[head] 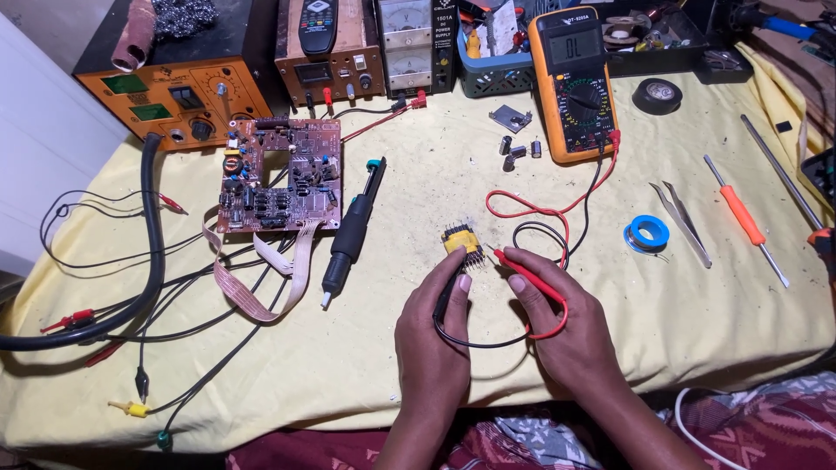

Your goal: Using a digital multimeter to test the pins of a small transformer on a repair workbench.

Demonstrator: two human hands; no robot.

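1. The left hand (433, 335) pinches a black probe (448, 292), its tip on a small yellow transformer (461, 240) lying on the yellow cloth (392, 348).
2. The right hand (570, 331) grips a red probe (531, 278), its tip at the transformer's pins.
3. Both leads run to an orange multimeter (573, 83) beyond.
4. A desoldering pump (353, 231) and a circuit board (280, 174) lie to the left.

The orange multimeter (573, 83) at the table's back has a grey rectangular screen (572, 46). Two green displays (136, 97) sit on the orange box (178, 96) at the back left.
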